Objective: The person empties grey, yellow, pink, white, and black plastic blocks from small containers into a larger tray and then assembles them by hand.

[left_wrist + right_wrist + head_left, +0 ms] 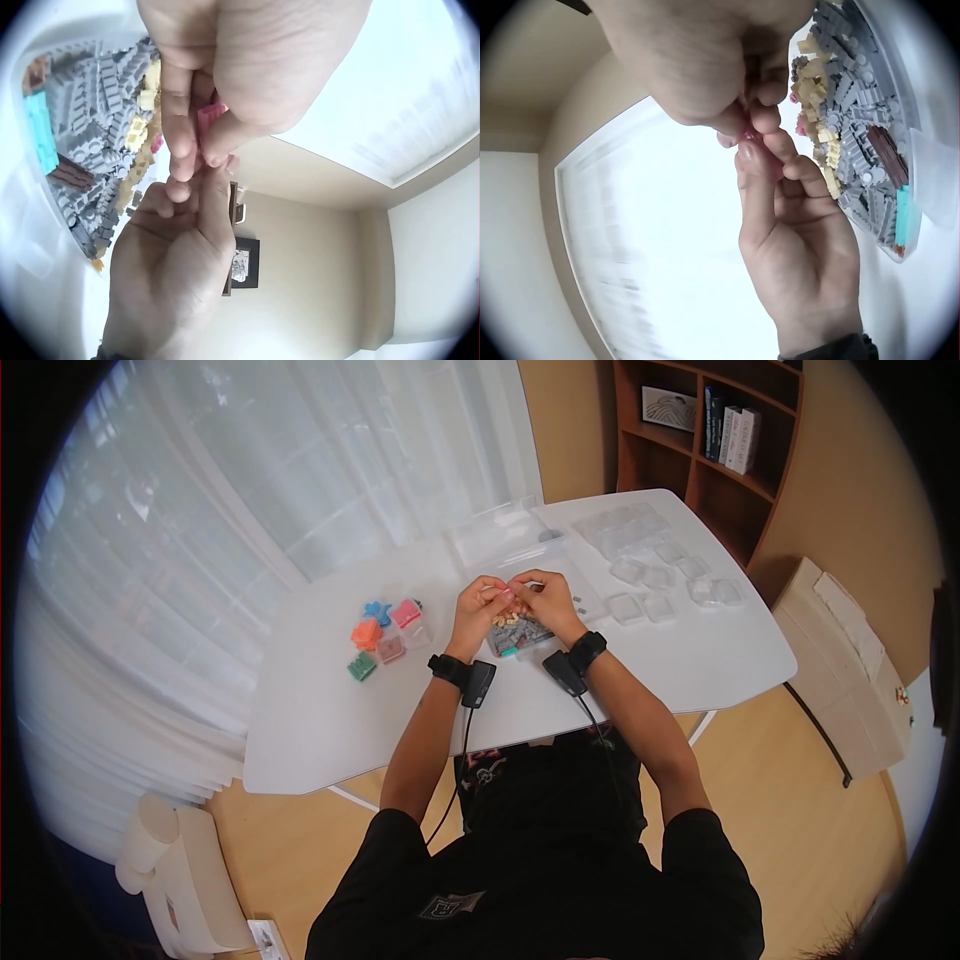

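Note:
Both hands meet fingertip to fingertip above a clear plastic box [907, 90] of small building bricks. My left hand [478, 612] pinches a small pink building brick [210, 116] between thumb and fingers; the fingers cover most of it. The right hand [546, 603] comes in from the other side, its thumb and fingertips closed on the pink brick's end, where a bit of pink shows in the right wrist view. Below lie many grey bricks [97, 112], along with tan bricks [810, 90], a turquoise brick [40, 133] and a dark brown brick [887, 155].
Left on the white table [310, 730] stand small clear boxes with blue bricks [377, 612], orange bricks [367, 634], pink bricks [406, 613] and green bricks [361, 666]. Several clear containers [625, 608] spread over the right side. A clear lid [500, 530] stands behind the box.

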